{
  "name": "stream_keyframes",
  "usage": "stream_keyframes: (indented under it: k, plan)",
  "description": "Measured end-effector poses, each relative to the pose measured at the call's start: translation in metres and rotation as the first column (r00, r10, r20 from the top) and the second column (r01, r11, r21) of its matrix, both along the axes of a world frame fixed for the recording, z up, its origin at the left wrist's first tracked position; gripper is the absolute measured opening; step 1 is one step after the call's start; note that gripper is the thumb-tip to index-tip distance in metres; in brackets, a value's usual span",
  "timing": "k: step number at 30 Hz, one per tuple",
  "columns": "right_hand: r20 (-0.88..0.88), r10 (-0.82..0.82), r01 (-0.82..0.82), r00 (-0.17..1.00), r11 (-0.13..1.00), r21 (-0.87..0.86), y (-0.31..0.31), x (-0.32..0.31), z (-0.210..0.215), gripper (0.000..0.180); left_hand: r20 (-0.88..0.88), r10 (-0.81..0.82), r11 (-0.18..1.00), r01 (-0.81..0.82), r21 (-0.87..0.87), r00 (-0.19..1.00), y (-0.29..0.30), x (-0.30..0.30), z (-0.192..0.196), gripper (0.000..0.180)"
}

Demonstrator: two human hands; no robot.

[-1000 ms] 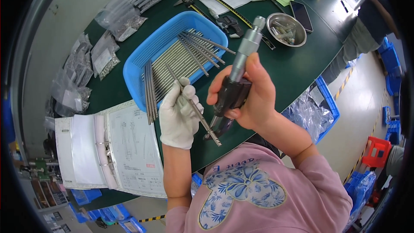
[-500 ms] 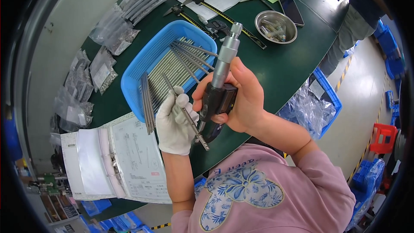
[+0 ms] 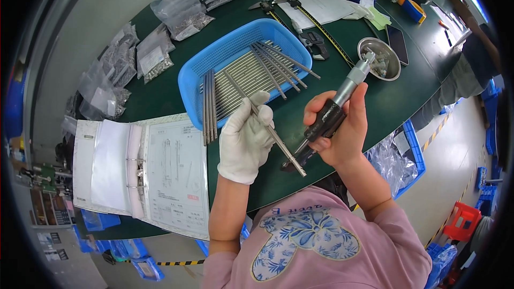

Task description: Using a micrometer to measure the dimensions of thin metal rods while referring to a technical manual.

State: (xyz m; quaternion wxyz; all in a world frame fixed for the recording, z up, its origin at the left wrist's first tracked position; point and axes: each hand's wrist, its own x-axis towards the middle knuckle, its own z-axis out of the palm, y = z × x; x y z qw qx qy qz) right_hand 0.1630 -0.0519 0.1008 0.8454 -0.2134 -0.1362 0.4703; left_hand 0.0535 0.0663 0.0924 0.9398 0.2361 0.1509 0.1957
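My left hand (image 3: 242, 147), in a white glove, pinches a slender grey metal rod (image 3: 279, 142) between thumb and fingers. The rod slants down to the right, and slots show near its lower end. My bare right hand (image 3: 347, 138) is wrapped round a digital micrometer (image 3: 327, 117) with a silver thimble pointing up and right. The micrometer's dark frame lies close to the rod's slotted end; whether they touch I cannot tell. Beyond my left hand stands a blue plastic basket (image 3: 188, 82) with many metal rods (image 3: 243, 79) in it, some leaning over its rim.
An open ring binder (image 3: 176, 182) with a drawing lies left of my left arm. Bags of small parts (image 3: 155, 53) line the far left. Farther back are a digital caliper (image 3: 316, 43), papers (image 3: 305, 2), a steel bowl (image 3: 393, 69) and a phone (image 3: 397, 44). Another person (image 3: 460, 69) stands at right.
My view has swung, so the bench things sit farther right or lower. The micrometer has tilted to the right and turned, its display no longer showing. Both hands keep their holds.
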Motion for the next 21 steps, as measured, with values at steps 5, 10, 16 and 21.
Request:
stream_keyframes:
  k: [5,10,16,21]
  plan:
    - [-0.057,0.004,-0.005,0.998,1.000,-0.007,0.000,0.006,-0.004,0.073,0.085,-0.070,0.997,0.073,-0.036,0.994,0.001,0.003,-0.003,0.029]
    - [0.064,-0.082,0.093,0.995,0.979,-0.181,-0.008,0.017,-0.003,0.063,0.290,-0.009,1.000,0.014,-0.014,0.957,0.013,-0.007,-0.003,0.024]
    - [0.235,-0.247,0.303,0.940,0.920,-0.249,-0.027,0.035,0.014,0.060,0.220,0.109,0.895,-0.191,0.402,0.970,0.000,-0.017,0.030,0.027]
    - [0.245,-0.164,0.184,0.956,0.981,-0.063,-0.025,0.031,0.030,0.059,0.175,0.177,0.540,-0.244,0.805,0.969,-0.006,-0.009,0.026,0.032]
